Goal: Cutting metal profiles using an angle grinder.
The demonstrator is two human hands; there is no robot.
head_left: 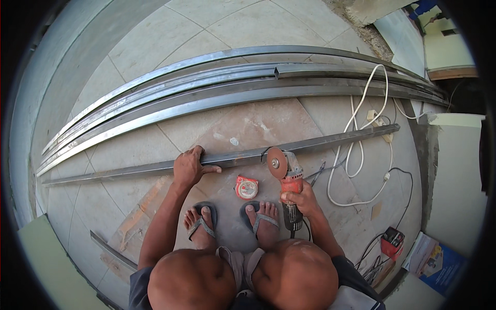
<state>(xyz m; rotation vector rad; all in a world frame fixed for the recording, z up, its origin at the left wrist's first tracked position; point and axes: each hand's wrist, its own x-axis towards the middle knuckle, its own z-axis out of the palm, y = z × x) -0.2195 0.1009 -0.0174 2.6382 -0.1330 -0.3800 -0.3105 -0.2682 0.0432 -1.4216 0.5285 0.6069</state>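
A long square metal tube (232, 158) lies across the floor in front of my feet. My left hand (190, 166) grips it left of the middle, thumb stretched along its near side. In my right hand (301, 199) is a red and black angle grinder (292, 188), held upright by its body. Its reddish-brown disc (277, 163) is beside the tube, close to a dark mark on the metal; whether they touch I cannot tell. A red and white tape measure (247, 187) rests on the floor between the tube and my sandalled feet.
Several long metal profiles (196, 106) lie beyond the tube. White cable (330, 181) loops over the floor at the right, by an extension socket (380, 124). A red and black device (392, 243) with dark cables stands at the lower right, next to a printed box (436, 261).
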